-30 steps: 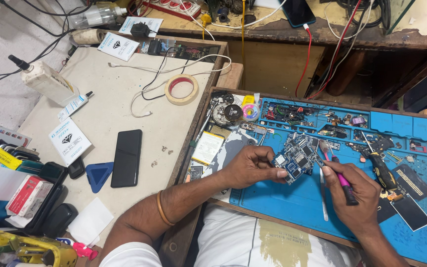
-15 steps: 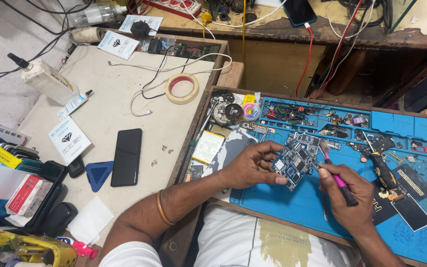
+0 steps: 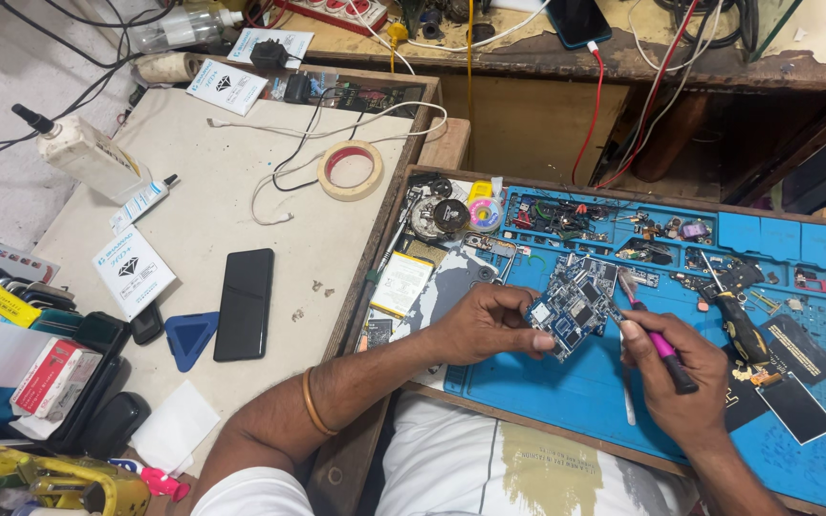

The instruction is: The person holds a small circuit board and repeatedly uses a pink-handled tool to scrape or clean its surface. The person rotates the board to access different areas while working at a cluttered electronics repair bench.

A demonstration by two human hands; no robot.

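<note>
The fingers (image 3: 518, 320) of the left hand (image 3: 485, 325) were pinched on the near edge of a small blue circuit board (image 3: 576, 306), holding it tilted just above the blue repair mat (image 3: 585, 401). The right hand (image 3: 671, 382) was closed around a pink-handled tool (image 3: 657, 339), its brush-like tip (image 3: 625, 284) at the board's right edge. The board looked light, stiff and fragile, crowded with tiny chips, so its bare edges seemed the safest place to grip. Whether the tip actually touched the board could not be told, and the loose parts in the mat's trays were too small to identify. To the left, a black phone (image 3: 244, 304) and a tape roll (image 3: 350, 169) lay on the worktop (image 3: 241, 220).
</note>
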